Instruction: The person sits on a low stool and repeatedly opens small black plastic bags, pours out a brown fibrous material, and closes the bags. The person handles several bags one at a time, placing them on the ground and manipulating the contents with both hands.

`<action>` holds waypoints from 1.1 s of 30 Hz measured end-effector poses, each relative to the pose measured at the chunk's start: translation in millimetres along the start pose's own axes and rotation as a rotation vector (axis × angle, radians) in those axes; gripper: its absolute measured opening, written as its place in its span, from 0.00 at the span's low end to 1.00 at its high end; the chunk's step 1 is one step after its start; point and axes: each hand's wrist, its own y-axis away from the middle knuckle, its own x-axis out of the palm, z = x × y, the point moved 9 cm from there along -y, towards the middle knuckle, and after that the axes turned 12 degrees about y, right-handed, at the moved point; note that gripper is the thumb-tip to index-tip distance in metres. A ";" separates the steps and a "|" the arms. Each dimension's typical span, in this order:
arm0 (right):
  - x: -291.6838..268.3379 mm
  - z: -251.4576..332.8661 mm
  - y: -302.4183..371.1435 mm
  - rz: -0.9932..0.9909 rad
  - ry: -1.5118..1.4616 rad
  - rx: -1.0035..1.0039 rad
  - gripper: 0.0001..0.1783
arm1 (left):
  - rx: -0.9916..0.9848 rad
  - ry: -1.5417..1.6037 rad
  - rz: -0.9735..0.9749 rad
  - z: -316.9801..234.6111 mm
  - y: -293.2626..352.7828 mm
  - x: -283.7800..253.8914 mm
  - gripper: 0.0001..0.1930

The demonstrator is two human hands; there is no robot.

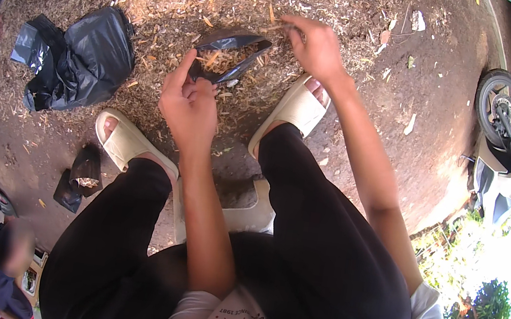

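The left hand is touching the near edge of a small black bag, whether gripping it I cannot tell; the right hand is hovering apart, its blurred fingers hiding any hold; the open bag is sitting on the ground between them, holding wood chips; a larger black bag is lying leftward; a motorbike is standing far right.

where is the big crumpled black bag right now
In the head view, the big black bag lies on the ground at upper left, left of the open bag by the left hand.
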 end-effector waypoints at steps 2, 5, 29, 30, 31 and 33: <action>-9.3 -3.6 -5.3 0.013 -0.094 0.078 0.22 | -0.021 -0.014 0.019 -1.4 0.9 3.6 0.25; -22.2 -5.6 -21.1 -0.072 -0.086 0.069 0.26 | -0.017 -0.053 0.033 -1.5 0.9 4.6 0.25; 28.2 39.4 1.7 0.072 0.111 -0.045 0.35 | -0.002 0.053 -0.004 -12.1 4.7 11.5 0.26; 30.0 31.6 -0.3 0.087 0.064 -0.017 0.31 | -0.004 0.043 -0.005 -11.2 4.5 10.9 0.25; 31.1 24.5 -3.8 0.103 0.014 0.009 0.26 | -0.022 0.045 -0.008 -9.8 4.1 10.6 0.25; 32.2 5.9 -3.6 0.127 -0.115 0.132 0.19 | -0.057 0.050 -0.014 -7.6 3.5 10.3 0.24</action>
